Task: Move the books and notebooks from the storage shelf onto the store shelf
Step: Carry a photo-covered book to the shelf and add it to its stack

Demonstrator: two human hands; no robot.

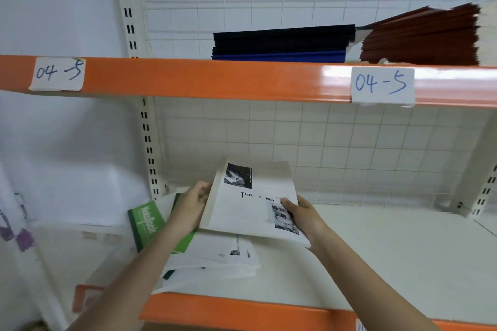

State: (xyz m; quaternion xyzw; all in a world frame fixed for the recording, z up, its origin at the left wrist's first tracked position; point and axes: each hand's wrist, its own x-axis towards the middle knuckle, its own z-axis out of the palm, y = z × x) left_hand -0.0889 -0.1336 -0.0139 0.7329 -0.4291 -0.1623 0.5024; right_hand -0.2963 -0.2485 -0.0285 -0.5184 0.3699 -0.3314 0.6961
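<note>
White shelf (390, 263) with orange front edge, upper shelf (215, 76) labelled 04-5 carrying dark folders (282, 43), white book (252, 212) tilted above a pile (215, 258) at near left, green notebook (146, 223) beside it, left hand (189, 208) and right hand (304, 216) gripping the book's side edges.

Red folders (422, 35) blurred — cut off (right edge).
</note>
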